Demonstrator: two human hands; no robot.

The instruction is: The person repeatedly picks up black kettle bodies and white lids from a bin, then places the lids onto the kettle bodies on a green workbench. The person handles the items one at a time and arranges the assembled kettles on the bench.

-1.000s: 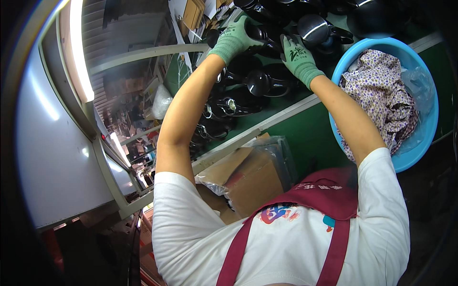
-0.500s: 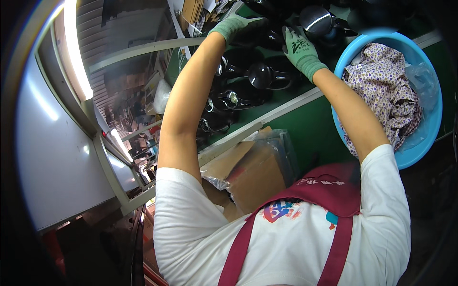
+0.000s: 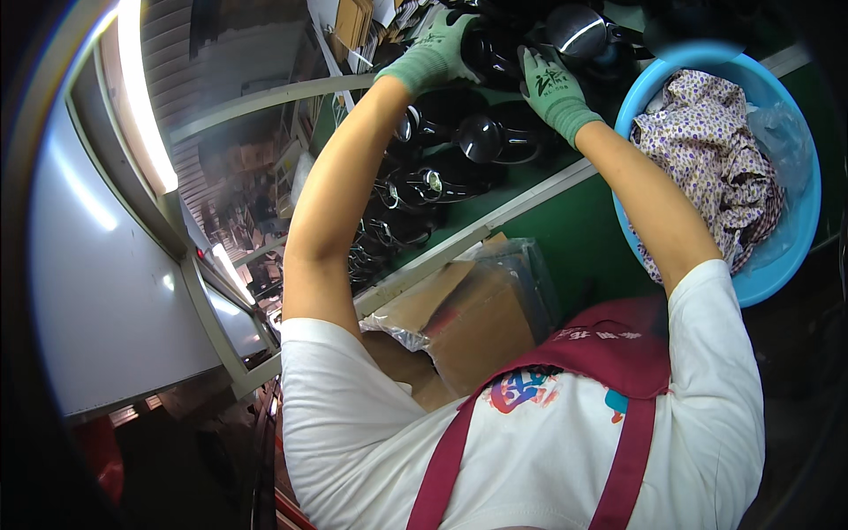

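Observation:
Both my hands wear pale green gloves and reach to the far side of the green workbench. My left hand (image 3: 439,51) is closed round the left side of a glossy black rounded thing (image 3: 488,49), perhaps a pot. Against that thing's right side lies my right hand (image 3: 555,91), its fingers straight and close together. Right of it sits another glossy black piece with a round top and a handle (image 3: 579,34). Nearer to me stand several similar black pieces (image 3: 480,139), some with shiny metal rings (image 3: 431,183).
A light blue basin (image 3: 777,287) holding flowered cloth (image 3: 698,132) and clear plastic stands at the right. In front of me is a cardboard box (image 3: 486,327) partly wrapped in plastic. A pale metal rail (image 3: 521,203) edges the bench. Papers and cardboard (image 3: 353,22) are stacked at the far left.
My left hand has moved slightly and its fingers, stretched out before, now curl round the black thing. The right hand has stayed nearly in place.

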